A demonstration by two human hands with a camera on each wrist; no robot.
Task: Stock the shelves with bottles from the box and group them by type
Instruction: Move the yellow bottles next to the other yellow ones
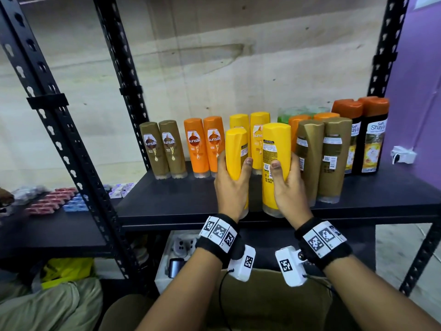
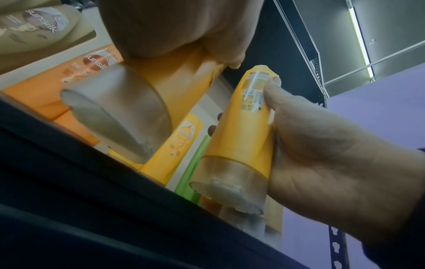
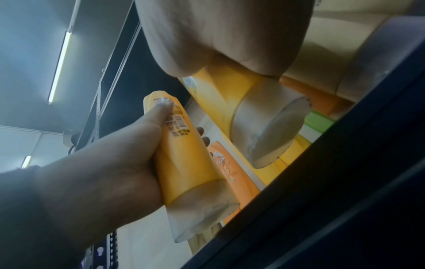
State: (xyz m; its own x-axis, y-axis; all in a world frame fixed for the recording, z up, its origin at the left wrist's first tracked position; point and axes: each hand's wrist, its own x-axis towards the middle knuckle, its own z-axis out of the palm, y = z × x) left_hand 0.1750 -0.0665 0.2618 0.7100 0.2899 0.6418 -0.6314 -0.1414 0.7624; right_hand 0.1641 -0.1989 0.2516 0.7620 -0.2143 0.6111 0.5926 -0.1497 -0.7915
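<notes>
Both hands grip yellow Sunsilk bottles mid-body, thumbs across the back labels: left hand (image 1: 230, 185) on one bottle (image 1: 236, 154), right hand (image 1: 290, 187) on another (image 1: 275, 161), just in front of the shelved yellow pair (image 1: 259, 130); smooth, rigid plastic, probably light but slippery, so mid-body suits

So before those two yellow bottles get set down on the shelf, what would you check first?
1. Left hand grip on its yellow plastic bottle: ok, fingers wrapped round.
2. Right hand grip on the other yellow bottle: ok.
3. Same type standing behind, two yellow Sunsilk bottles: ok.
4. Bare black shelf in front of them: ok.
5. Labels facing forward: not ok, back labels face the person.
6. Clearance from the brown bottles at right: cannot tell.
</notes>
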